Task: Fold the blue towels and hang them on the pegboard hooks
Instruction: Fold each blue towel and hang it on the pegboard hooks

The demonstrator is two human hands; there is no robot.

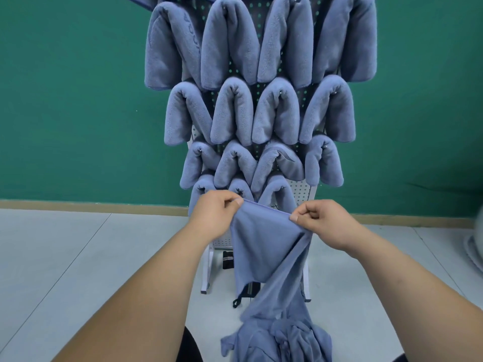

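Green wall (65,100) behind, tan baseboard (78,205) along its foot, pale grey tiled floor (65,257) below.

Head view: white pegboard (300,190) stands centre frame against the wall on white legs (207,267); nearly all of it is covered w/ folded blue towels (230,48), each draped over a hook in an upside-down U; small metal hook tips (335,93) show in a few folds. Rows of 4 across top, 2nd & 3rd levels; lowest row shows 3, partly hidden by the hands; bare perforated panel at the right end of that lowest row.

Loose towel (261,244) is held up in front of the pegboard's lower part, below the hung rows; its hemmed top edge is pulled fairly straight between both hands; the cloth falls in a slack fold w/ one corner drooping, then trails down to a crumpled pile of blue cloth (282,338) at the bottom edge, nearer the person than the pegboard.

Left hand (214,212): fingers curled, thumb & forefinger pinching the left end of the top edge; sits just in front of the lowest row. Right hand (324,223): same curl, thumb & forefinger pinching the right end; sits in front of the bare panel's lower right. Both forearms bare, reaching in from the bottom corners.

Black strap (236,303) dangles by the pegboard's feet, partly behind the loose towel; what it belongs to can't be told. Blurred white thing (475,246) at the far right edge, well apart from the pegboard; can't tell what.
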